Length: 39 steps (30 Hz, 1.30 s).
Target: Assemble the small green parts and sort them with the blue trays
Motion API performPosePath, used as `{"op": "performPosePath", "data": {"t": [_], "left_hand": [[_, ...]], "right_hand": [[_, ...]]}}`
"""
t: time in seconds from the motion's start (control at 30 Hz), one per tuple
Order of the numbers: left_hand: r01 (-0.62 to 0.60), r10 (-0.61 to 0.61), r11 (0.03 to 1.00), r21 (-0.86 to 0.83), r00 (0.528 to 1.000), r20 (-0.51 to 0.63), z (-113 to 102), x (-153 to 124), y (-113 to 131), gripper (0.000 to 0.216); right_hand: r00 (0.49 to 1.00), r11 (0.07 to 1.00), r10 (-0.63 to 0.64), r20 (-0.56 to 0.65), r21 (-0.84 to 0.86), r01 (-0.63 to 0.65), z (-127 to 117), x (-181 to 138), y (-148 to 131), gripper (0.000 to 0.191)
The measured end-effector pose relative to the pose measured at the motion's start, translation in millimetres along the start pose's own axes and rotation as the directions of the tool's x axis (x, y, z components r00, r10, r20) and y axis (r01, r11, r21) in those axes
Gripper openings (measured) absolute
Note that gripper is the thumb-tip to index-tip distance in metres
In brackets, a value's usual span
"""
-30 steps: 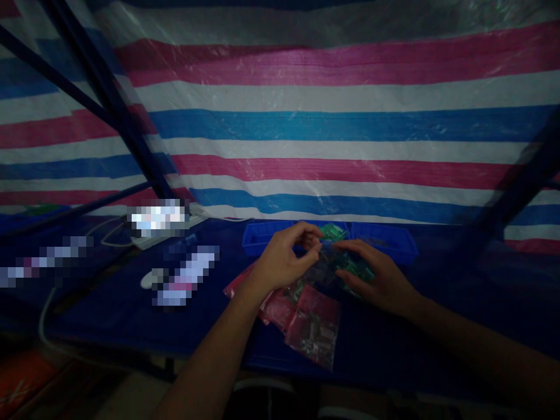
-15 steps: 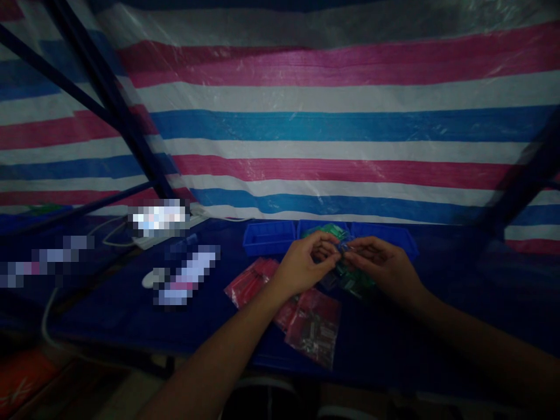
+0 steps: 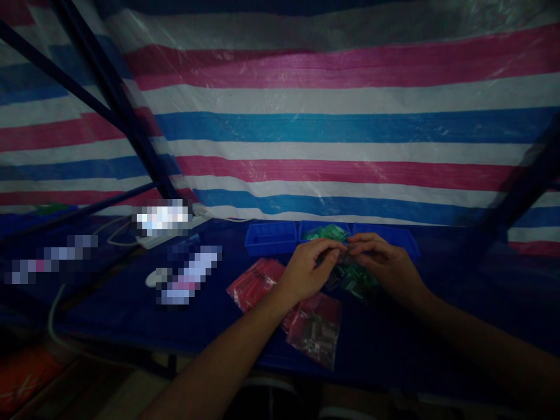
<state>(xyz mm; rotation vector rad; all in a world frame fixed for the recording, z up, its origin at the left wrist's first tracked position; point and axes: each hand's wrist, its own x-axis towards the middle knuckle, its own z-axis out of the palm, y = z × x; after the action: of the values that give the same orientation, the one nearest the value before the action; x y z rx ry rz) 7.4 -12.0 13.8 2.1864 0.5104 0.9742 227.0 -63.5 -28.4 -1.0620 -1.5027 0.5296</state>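
My left hand and my right hand meet above the table, thumbs pressed to fingers. Both pinch a small, greyish, see-through item between their fingertips, too dim and covered to name. Just below the fingers lies a loose heap of small green packets, partly hidden by my right hand. More green packets fill the middle blue bin behind my hands. Under my left wrist, red plastic bags lie fanned out. The nearest red bag is clear in front and shows greyish metal-looking pieces inside.
A blue bin stands left of the middle one, and another blue bin sits to the right, partly behind my hand. On the left are a white power strip, a white rounded object and blurred-out items. Striped sheeting hangs behind the blue table.
My hands have shifted slightly, with the right fingers now straighter and the left fingers covering more of the pinched item. The bluish look between the fingertips is now greyer. The view has moved a little.
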Motion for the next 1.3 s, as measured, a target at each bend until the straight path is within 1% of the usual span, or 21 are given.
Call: {"op": "performPosePath", "data": {"t": [0.1,0.17,0.23,0.33,0.47,0.57,0.63,0.7,0.77,0.87,0.93,1.07,1.17,1.23,1.3], "left_hand": [[-0.006,0.006,0.999,0.032,1.0,-0.012,0,1,-4,0.031],[-0.017,0.019,0.998,0.063,0.999,-0.03,1,2,-6,0.028],[-0.027,0.031,0.995,0.099,0.999,-0.041,2,2,-8,0.025],[-0.039,0.042,0.991,0.131,0.999,-0.025,5,2,-8,0.024],[-0.036,0.036,0.988,0.151,0.999,0.001,8,1,-9,0.031],[-0.048,0.05,0.985,0.164,0.999,-0.007,6,2,-9,0.02],[-0.047,0.054,0.984,0.173,0.998,-0.033,4,3,-8,0.02],[-0.022,0.03,0.983,0.183,0.999,-0.04,3,3,-6,0.021],[0.008,-0.007,0.983,0.186,1.0,-0.009,2,2,-3,0.022],[0.016,-0.026,0.982,0.187,0.998,0.05,2,0,1,0.023],[0.025,-0.04,0.979,0.202,0.997,0.071,3,-2,2,0.023],[0.108,-0.123,0.967,0.229,0.991,0.052,4,-3,2,0.027],[0.108,-0.119,0.983,0.151,0.991,0.066,5,-3,1,0.029],[0.077,-0.082,0.994,0.083,0.994,0.067,5,-2,0,0.029],[0.036,-0.038,0.998,0.048,0.998,0.042,6,-1,-2,0.027]], "right_hand": [[1.0,0.998,-0.003,0.011,-0.064,0.004,0,0,-1,0.01],[1.0,0.997,-0.003,-0.001,-0.083,0.003,0,-1,-3,0.013],[1.0,0.998,0.014,-0.006,-0.053,-0.015,1,-2,-5,0.017],[0.998,0.997,0.068,0.007,0.027,-0.068,3,-4,-7,0.022],[0.994,0.992,0.102,0.032,0.078,-0.104,7,-6,-13,0.023],[0.994,0.992,0.108,0.033,0.065,-0.11,8,-8,-18,0.025],[0.993,0.993,0.118,0.008,0.011,-0.118,8,-8,-20,0.026],[0.993,0.992,0.117,-0.022,-0.045,-0.118,8,-8,-20,0.029],[0.996,0.993,0.086,-0.039,-0.079,-0.089,7,-7,-19,0.032],[0.998,0.995,0.055,-0.004,-0.085,-0.055,7,-7,-17,0.034],[0.996,0.994,0.086,0.025,-0.073,-0.083,6,-7,-15,0.034],[0.993,0.991,0.118,0.023,-0.07,-0.116,4,-7,-10,0.032],[0.997,0.994,0.076,0.028,-0.081,-0.073,3,-6,-10,0.023],[1.0,0.991,0.004,0.028,-0.136,0.0,3,-5,-10,0.014],[0.995,0.969,-0.087,0.04,-0.228,0.094,2,-5,-11,0.006]]}}
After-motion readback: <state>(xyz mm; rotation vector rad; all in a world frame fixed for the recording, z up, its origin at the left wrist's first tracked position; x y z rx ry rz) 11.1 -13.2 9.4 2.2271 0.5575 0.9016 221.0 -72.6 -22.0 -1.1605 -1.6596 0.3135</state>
